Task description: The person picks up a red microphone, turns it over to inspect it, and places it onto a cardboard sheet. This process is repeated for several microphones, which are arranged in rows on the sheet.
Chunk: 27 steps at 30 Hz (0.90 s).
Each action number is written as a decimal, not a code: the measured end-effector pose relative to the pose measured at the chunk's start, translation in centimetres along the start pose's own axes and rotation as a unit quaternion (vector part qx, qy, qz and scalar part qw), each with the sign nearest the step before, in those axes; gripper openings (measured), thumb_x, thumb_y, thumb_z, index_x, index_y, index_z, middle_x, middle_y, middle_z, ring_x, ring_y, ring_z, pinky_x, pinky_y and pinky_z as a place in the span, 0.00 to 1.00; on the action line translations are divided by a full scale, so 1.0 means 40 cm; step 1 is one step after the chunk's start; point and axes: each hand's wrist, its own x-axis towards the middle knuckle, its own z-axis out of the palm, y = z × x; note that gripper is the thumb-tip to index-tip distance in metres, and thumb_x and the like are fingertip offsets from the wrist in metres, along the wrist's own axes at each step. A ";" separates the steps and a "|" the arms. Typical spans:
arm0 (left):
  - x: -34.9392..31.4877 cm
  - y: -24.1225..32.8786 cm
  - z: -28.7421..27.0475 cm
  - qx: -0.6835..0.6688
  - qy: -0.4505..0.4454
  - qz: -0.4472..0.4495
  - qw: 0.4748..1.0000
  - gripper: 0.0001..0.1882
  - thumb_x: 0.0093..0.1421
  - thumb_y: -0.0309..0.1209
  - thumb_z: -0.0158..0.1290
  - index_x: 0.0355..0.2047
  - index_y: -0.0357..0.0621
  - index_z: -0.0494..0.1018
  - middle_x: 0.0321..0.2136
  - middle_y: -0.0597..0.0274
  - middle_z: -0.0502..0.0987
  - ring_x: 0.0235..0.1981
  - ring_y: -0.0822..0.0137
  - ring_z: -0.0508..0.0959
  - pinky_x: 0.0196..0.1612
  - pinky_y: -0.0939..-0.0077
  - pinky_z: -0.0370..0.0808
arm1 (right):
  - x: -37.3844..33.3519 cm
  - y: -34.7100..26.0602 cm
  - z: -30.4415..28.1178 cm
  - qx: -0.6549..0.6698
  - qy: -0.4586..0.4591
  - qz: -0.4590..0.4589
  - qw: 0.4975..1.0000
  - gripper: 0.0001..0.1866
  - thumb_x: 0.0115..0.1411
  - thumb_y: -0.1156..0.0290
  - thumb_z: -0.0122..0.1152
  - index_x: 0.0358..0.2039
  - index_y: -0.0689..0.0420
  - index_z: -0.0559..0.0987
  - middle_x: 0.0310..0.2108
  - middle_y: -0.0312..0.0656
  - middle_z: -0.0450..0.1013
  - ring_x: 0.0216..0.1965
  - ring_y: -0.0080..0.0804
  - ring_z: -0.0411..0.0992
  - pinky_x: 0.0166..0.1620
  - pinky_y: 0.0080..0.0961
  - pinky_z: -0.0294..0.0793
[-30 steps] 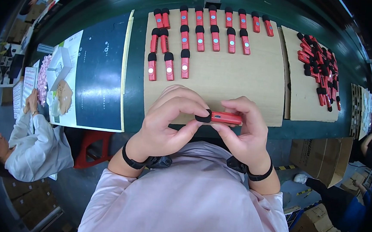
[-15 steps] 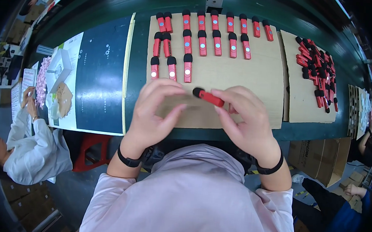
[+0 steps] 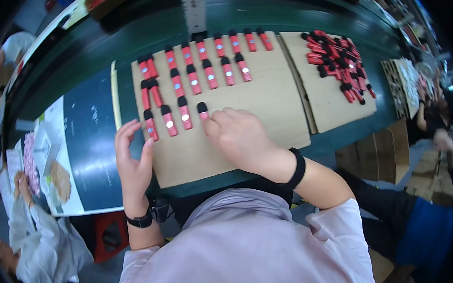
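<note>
My right hand [image 3: 245,138] is closed on a small red microphone with a black foam top [image 3: 202,108], its body mostly behind my fingers. This microphone is down at the cardboard, at the right end of the nearest row. Beside it lies another red microphone [image 3: 185,113] with a pale round spot on its body. Several more lie in rows beyond, foam ends pointing away from me. My left hand [image 3: 134,164] holds nothing, thumb and fingers apart, over the left edge of the cardboard sheet [image 3: 220,149], near the row's leftmost microphone [image 3: 150,126].
A second cardboard sheet [image 3: 343,118] on the right bears a loose heap of red microphones [image 3: 337,60]. The green table [image 3: 326,140] runs beneath both sheets. At left, a person in white [image 3: 51,250] sits by a white tray [image 3: 46,144] and pink pieces. An open carton [image 3: 378,152] stands at right.
My right hand has carried the microphone from between my hands to the end of the nearest row. My left hand has moved away to the left. The whole view has turned.
</note>
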 end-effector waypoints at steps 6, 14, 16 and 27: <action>0.000 -0.014 0.008 -0.018 -0.009 -0.012 1.000 0.19 0.57 0.25 0.55 0.49 0.40 0.68 0.53 0.52 0.69 0.55 0.58 0.69 0.56 0.67 0.64 | 0.025 0.017 0.004 -0.020 -0.007 0.020 1.000 0.10 0.49 0.73 0.62 0.34 0.58 0.76 0.28 0.38 0.71 0.32 0.33 0.73 0.34 0.29 0.74; 0.003 -0.025 0.003 -0.039 0.002 -0.022 0.999 0.19 0.58 0.25 0.55 0.50 0.41 0.68 0.55 0.53 0.67 0.56 0.59 0.68 0.57 0.67 0.63 | -0.023 0.166 -0.115 0.034 0.022 0.164 0.986 0.17 0.52 0.71 0.65 0.44 0.57 0.76 0.39 0.44 0.74 0.40 0.42 0.74 0.44 0.34 0.74; 0.001 -0.032 -0.001 -0.047 0.007 -0.026 0.999 0.19 0.58 0.26 0.55 0.50 0.40 0.68 0.55 0.52 0.67 0.56 0.59 0.68 0.57 0.66 0.63 | -0.058 0.253 -0.141 0.021 0.058 0.230 0.971 0.18 0.53 0.71 0.64 0.45 0.58 0.75 0.40 0.45 0.74 0.40 0.42 0.74 0.44 0.33 0.74; -0.011 -0.049 -0.023 -0.089 0.069 -0.013 0.994 0.16 0.59 0.22 0.51 0.48 0.35 0.68 0.55 0.48 0.66 0.57 0.57 0.68 0.61 0.64 0.63 | -0.257 0.662 -0.249 -0.116 0.024 0.504 0.856 0.24 0.52 0.68 0.64 0.49 0.64 0.72 0.44 0.52 0.73 0.48 0.46 0.72 0.51 0.36 0.71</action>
